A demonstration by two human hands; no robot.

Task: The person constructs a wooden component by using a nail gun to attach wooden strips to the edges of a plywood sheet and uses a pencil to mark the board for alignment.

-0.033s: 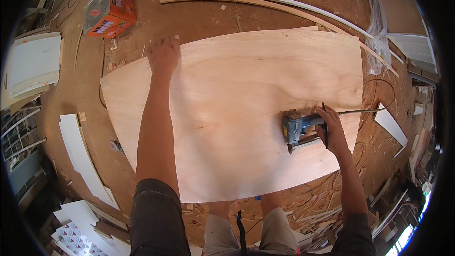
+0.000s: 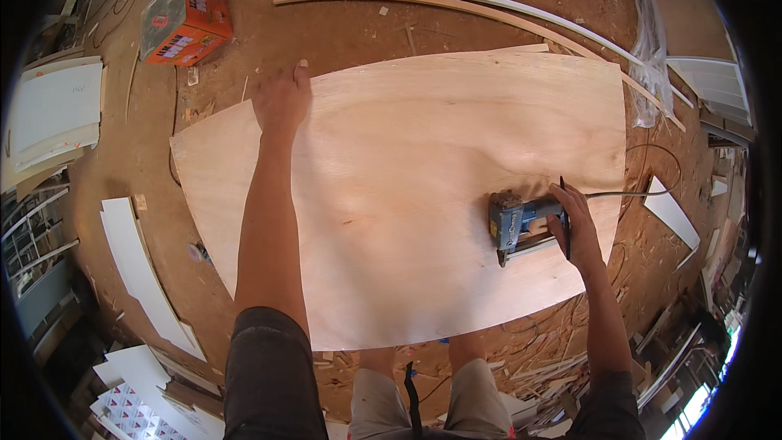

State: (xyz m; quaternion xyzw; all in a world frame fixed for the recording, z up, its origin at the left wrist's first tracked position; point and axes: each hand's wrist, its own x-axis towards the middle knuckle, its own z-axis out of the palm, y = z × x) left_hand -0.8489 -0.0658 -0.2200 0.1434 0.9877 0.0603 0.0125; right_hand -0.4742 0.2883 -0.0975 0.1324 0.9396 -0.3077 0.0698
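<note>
A large, pale plywood sheet (image 2: 391, 163) stretches out in front of me. At its far left edge is my left hand (image 2: 281, 98), the fingers bent over the rim and gripping it. My right hand (image 2: 577, 232) is wrapped round the handle of a blue pneumatic staple gun (image 2: 507, 224), over the right part of the sheet. A thin dark stick like a pen (image 2: 564, 195) also runs between the fingers of that hand. From the handle's rear, an air hose (image 2: 623, 193) leads off to the right.
An orange and silver tin (image 2: 191, 20) stands beyond the sheet at far left. Long curved strips (image 2: 456, 2) lie past the far edge. White board offcuts (image 2: 142, 269) are at left, another white piece (image 2: 672, 212) at right. Wood scraps cover the brown floor near my legs.
</note>
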